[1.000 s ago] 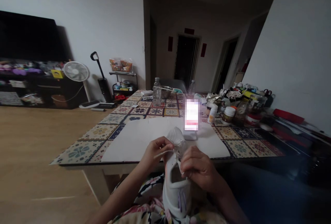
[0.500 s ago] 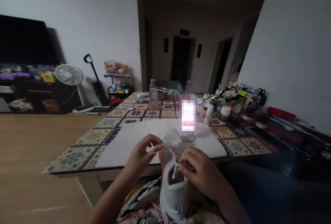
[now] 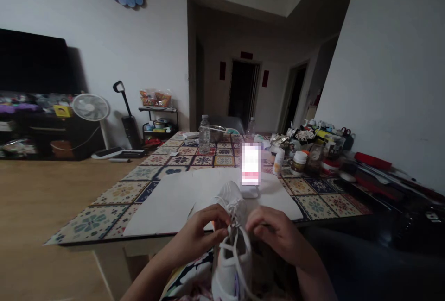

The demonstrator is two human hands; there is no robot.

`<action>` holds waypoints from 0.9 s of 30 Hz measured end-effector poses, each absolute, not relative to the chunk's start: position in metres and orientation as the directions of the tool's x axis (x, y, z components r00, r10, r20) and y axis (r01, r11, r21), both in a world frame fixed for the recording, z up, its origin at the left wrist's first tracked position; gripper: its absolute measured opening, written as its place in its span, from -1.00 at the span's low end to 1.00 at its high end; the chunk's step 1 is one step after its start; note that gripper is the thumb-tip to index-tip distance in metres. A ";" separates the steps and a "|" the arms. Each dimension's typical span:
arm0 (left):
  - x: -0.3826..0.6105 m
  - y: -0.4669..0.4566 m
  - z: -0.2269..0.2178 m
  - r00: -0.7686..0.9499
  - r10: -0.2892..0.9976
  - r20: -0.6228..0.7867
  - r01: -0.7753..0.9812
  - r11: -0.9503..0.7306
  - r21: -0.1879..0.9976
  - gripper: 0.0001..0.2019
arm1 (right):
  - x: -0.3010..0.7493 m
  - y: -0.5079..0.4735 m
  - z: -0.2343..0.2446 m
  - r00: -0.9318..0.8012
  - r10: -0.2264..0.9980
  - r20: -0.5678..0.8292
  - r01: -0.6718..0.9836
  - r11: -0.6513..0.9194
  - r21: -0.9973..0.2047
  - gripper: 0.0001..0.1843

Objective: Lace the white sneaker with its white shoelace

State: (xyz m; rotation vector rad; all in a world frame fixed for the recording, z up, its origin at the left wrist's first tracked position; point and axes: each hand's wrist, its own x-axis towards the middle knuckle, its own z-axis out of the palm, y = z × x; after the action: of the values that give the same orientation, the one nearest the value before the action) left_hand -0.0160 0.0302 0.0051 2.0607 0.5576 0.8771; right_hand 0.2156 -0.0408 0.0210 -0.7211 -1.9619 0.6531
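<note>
A white sneaker (image 3: pixel 227 194) with a purple mark near its heel rests on my lap, toe pointing at the table. My left hand (image 3: pixel 210 224) is closed at the tongue, thumb and index finger pinching the white shoelace (image 3: pixel 239 261). One length of that lace trails across the shoe's opening and down past the heel. To the right of the laces, just off the shoe, is my right hand (image 3: pixel 273 231) with bent fingers. Its fingertips are blurred, so any lace between them cannot be made out.
A white sheet (image 3: pixel 163 206) covers the near part of the patterned table (image 3: pixel 93 215). On it stands a phone (image 3: pixel 251 164) with a bright screen. Farther back are a clear bottle (image 3: pixel 204 136) and a metal bowl (image 3: pixel 217 133). Jars (image 3: pixel 299 162) and clutter line the right side.
The loop held at the laces has gone, and a long lace now lies over the shoe's opening. My left hand has moved right and down to the tongue. The view has tilted upward.
</note>
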 end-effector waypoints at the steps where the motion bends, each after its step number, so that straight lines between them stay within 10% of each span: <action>1: -0.016 0.029 0.006 0.671 0.633 0.387 0.065 -0.570 0.819 -0.73 | 0.215 -0.034 0.019 -0.388 0.740 0.549 0.308 0.666 -0.680 -0.71; 11: -0.010 0.026 -0.002 0.693 0.599 0.401 -0.228 -0.346 0.910 -0.61 | 0.195 -0.020 0.007 -0.438 0.700 0.564 0.332 0.709 -0.622 -0.93; 17: -0.032 0.025 0.005 0.537 0.643 0.547 -0.475 -0.305 0.825 -0.47 | 0.204 -0.018 0.004 -0.425 0.662 0.617 0.036 0.694 -0.719 -0.65; 23: -0.062 0.016 0.023 0.240 0.657 0.715 -0.572 -0.499 0.651 -0.27 | 0.218 -0.028 0.008 -0.104 0.628 0.771 -0.379 0.692 -0.614 -0.52; 27: -0.065 0.009 0.022 0.339 0.666 0.664 -0.493 -0.475 0.729 -0.28 | 0.219 -0.027 0.012 0.167 0.685 0.709 -0.336 0.716 -0.612 -0.63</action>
State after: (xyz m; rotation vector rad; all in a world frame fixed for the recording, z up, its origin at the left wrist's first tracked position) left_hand -0.0647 0.0090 0.0220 1.5468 0.1625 1.3758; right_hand 0.2193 -0.0268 0.0119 -0.3488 -1.1982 0.7476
